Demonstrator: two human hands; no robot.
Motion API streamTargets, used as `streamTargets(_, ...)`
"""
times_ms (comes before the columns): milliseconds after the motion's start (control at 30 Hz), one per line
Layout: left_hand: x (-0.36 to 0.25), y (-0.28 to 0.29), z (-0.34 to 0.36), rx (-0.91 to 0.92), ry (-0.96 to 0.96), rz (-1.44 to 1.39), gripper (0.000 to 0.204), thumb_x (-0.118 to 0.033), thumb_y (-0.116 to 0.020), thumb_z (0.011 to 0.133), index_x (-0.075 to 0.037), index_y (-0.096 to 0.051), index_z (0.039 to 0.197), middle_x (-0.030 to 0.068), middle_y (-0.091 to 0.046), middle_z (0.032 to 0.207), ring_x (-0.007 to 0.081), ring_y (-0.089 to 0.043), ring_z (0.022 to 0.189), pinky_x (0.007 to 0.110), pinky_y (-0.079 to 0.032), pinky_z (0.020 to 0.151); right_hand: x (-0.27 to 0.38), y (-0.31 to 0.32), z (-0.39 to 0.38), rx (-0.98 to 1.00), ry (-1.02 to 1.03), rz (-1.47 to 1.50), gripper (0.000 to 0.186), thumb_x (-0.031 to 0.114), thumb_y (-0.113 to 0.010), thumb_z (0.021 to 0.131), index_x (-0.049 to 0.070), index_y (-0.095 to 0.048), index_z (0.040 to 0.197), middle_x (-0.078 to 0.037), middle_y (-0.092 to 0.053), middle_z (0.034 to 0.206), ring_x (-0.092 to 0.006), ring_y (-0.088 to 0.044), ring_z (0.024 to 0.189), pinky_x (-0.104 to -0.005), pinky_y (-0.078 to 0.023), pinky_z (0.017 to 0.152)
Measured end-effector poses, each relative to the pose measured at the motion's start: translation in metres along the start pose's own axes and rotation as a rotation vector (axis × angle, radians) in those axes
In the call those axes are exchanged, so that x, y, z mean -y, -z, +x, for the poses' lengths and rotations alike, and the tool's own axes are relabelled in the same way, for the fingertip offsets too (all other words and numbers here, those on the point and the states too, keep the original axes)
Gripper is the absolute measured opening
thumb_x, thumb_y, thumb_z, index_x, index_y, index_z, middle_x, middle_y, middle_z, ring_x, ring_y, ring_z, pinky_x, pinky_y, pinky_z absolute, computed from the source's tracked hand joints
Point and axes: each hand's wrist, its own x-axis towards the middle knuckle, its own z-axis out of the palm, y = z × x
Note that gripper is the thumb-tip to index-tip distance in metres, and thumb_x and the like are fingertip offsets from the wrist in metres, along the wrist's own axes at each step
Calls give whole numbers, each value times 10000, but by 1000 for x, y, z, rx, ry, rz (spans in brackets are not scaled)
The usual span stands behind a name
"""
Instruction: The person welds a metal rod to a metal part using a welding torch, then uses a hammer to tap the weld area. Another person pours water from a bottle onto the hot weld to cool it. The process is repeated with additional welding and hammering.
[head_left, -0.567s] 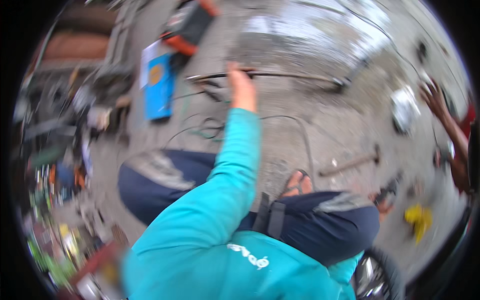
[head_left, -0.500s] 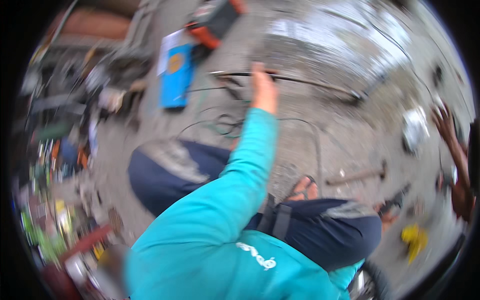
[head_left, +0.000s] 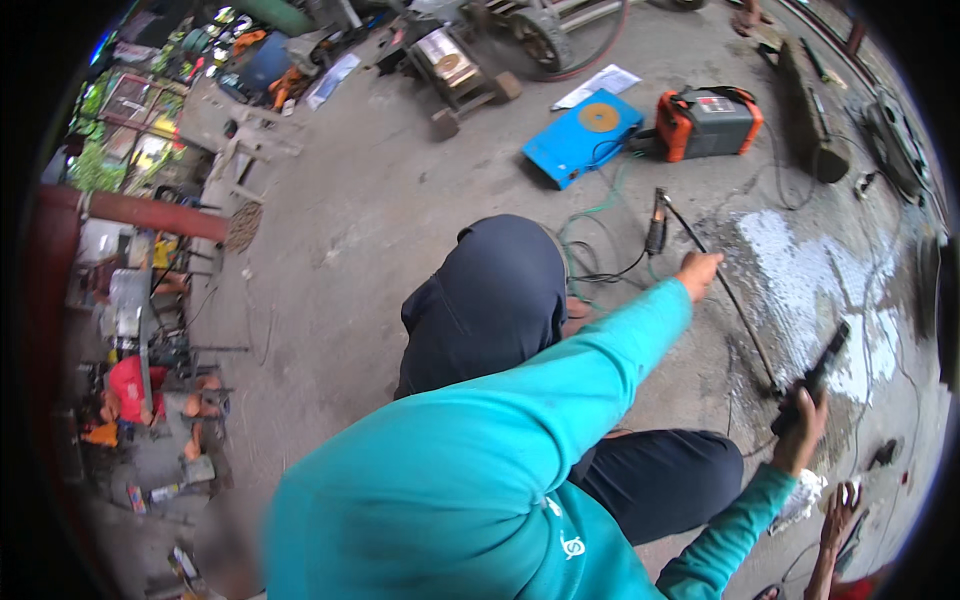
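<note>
My left hand (head_left: 697, 274) grips a long dark metal rod (head_left: 738, 314) that runs diagonally over the stained concrete, with a fitting at its lower end. Just beyond the rod's upper end lies a cabled tool with a black handle (head_left: 657, 230). My right hand (head_left: 805, 430) is closed around a black elongated tool (head_left: 832, 355) near the rod's lower end; its exact kind I cannot make out. My navy-trousered knees are bent beneath my arms.
An orange-black machine (head_left: 712, 130), blue board (head_left: 553, 150), loose cables and wooden block (head_left: 820, 140) lie ahead. A co-worker's hand (head_left: 840, 510) is at lower right. A wheeled object (head_left: 540, 40) stands at the back; clutter and a red pipe (head_left: 160, 212) line the left.
My view has swung left, showing more of the left clutter. My right hand has come into view holding the black tool; my left hand still holds the rod, now angled more steeply.
</note>
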Motion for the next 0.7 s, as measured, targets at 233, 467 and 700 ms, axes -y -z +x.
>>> streamTargets(233, -220, 2, -13, 759, 649, 1607, 762, -469, -708, 939, -10, -481, 1503, 231, -590, 1437, 333, -583, 1317, 488, -439, 1121, 42, -56, 84, -140, -132, -358, 400, 304, -792, 823, -10, -656, 1030, 9, -562, 733, -81, -542, 652, -267, -413, 554)
streamTargets(467, -384, 104, -62, 695, -302, 1542, 415, -368, -701, 964, 10, -712, 1134, 139, -768, 998, 239, -753, 848, 393, -608, 740, -14, 14, 159, -483, 81, -974, 524, 381, -802, 727, -92, -678, 917, -197, -696, 818, -333, -628, 734, -476, -512, 747)
streamTargets(700, -365, 439, 96, -395, -539, 78, 229, -249, -633, 995, -33, -708, 1011, 85, -704, 809, 165, -653, 625, 314, -504, 510, 26, -62, 112, -396, -313, -407, 358, 412, -765, 878, 91, -618, 936, 35, -529, 701, -116, -504, 532, -296, -406, 495)
